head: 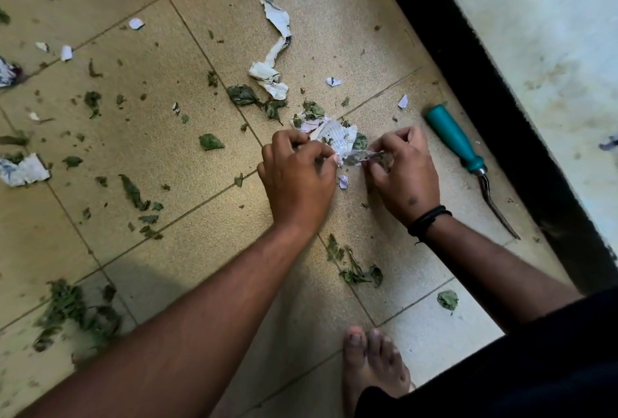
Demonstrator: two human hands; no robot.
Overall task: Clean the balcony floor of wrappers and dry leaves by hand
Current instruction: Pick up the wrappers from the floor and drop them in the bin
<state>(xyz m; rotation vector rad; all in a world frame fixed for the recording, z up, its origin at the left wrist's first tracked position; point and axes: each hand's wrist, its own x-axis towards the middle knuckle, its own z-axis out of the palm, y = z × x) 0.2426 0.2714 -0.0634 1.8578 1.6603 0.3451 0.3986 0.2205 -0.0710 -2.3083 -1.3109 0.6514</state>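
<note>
Both grips are clamped on one small heap: the left hand (297,176) curls its fingers round crumpled paper (336,136) and dry leaves (360,141), while the right hand (403,173) pinches a thin clear wrapper (363,158) at the heap's near edge. The heap lies on the floor (150,156), beige ribbed tiles with dark joints, strewn with leaf bits and paper scraps. A long torn strip of printed paper (276,46) lies beyond; its print is too blurred to read. A teal-handled tool (458,143) rests beside a black threshold (485,89)
</note>
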